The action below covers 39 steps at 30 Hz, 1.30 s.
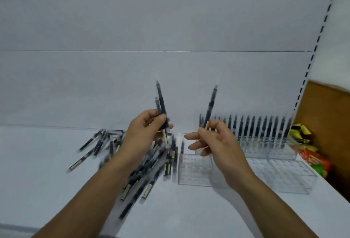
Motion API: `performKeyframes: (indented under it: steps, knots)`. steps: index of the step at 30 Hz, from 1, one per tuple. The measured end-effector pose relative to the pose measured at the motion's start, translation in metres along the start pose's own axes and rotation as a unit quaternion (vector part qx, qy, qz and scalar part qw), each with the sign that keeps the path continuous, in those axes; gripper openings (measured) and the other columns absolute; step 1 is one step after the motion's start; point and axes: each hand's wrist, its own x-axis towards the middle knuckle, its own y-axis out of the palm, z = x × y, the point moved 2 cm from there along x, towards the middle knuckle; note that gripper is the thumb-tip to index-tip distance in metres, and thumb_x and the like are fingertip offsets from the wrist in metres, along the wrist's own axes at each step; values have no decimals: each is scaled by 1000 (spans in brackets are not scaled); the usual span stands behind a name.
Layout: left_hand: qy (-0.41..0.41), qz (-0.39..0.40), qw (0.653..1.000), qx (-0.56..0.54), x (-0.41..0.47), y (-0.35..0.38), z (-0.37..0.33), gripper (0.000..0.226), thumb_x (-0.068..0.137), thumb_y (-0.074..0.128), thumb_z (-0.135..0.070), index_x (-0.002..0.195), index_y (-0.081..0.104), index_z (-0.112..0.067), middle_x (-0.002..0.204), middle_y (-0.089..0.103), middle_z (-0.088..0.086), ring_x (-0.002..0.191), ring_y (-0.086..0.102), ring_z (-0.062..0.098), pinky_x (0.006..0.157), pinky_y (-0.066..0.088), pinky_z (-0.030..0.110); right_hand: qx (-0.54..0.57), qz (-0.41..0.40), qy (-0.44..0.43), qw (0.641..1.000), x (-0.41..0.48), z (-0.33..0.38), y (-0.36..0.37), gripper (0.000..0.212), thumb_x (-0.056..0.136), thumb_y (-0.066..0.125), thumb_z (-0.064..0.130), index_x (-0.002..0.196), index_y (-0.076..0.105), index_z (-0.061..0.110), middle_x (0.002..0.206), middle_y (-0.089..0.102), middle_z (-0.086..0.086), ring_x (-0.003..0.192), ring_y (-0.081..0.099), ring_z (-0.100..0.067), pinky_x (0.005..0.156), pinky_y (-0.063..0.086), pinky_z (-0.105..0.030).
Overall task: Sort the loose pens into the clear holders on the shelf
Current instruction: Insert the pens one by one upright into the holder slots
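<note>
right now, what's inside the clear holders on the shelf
A row of dark pens stands upright in the back slots of the clear holders; the nearer slots look empty. The right hand covers some slots, so those are hidden.

Both bare forearms reach forward, the left hand [145, 130] curled round upright pens [162, 108] and the right hand [214, 139] pinching a single pen [211, 105] — its other fingers loosely spread.

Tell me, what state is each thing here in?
left hand: grips two pens, tips up.
right hand: pinches one pen, nearly upright.
loose pens: lying heaped on the shelf.
back holder: row of pens standing in it.
near holder: visible slots look unfilled.
</note>
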Motion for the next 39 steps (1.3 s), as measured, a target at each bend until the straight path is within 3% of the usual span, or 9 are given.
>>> performKeyframes:
  steps: [5,7,10,14,19,24,28,31,39]
  knots:
    - [15,36,999,-28,23,69,11,6,95,59,-16,98,63,-14,83,74,-4,85,72,15,70,57,23,-102,-108,-13,989,20,-4,-76,9,90,64,39,87,68,31,78,65,11,72,60,-5,64,45,-18]
    - [20,51,998,-30,30,93,16,5,95,59,-16,98,63,-16,81,74,-6,83,72,12,69,55,20,-124,-113,-13,986,30,-6,-97,5,90,66,30,86,69,33,73,64,12,63,58,-2,58,47,-19]
    - [23,61,997,-28,38,116,25,7,94,60,-16,100,63,-15,81,74,-7,80,71,7,63,51,14,-153,-112,-11,982,49,-12,-116,13,91,66,15,95,62,27,77,66,0,70,69,-6,60,52,-24]
    - [30,66,997,-25,37,120,42,8,93,60,-15,101,64,-13,86,72,3,79,71,7,65,51,13,-206,-90,11,974,71,-19,-125,3,94,62,24,94,64,24,85,72,4,76,71,-6,59,53,-18]
    - [27,80,996,-35,37,117,56,7,93,60,-14,97,64,-17,78,72,-5,78,71,6,65,50,11,-371,-71,-1,926,89,-28,-124,6,95,60,29,100,62,28,86,67,10,80,65,-10,76,55,-29]
    - [27,105,993,-40,38,115,59,9,93,61,-15,101,64,-16,81,73,-9,79,70,4,68,50,10,-469,-57,-35,881,97,-30,-123,11,92,64,29,101,62,23,81,62,14,75,58,-2,61,42,-14]
    - [25,120,992,-20,38,115,61,8,92,62,-17,100,64,-21,85,74,-8,83,71,8,69,50,12,-541,-32,-26,840,98,-30,-122,16,91,64,32,95,63,16,80,64,5,74,59,-12,58,42,-22]
    - [27,122,992,-12,38,115,62,8,92,62,-18,98,64,-23,85,74,-8,83,71,8,69,50,13,-570,7,7,822,97,-37,-119,19,91,64,33,78,55,22,71,55,9,65,50,-6,51,32,-19]
    - [33,129,991,-7,37,116,61,9,93,62,-16,99,64,-23,85,73,-9,83,70,8,68,50,13,-524,-34,-38,850,93,-31,-117,30,90,64,38,67,47,31,66,52,14,59,47,-1,50,30,-19]
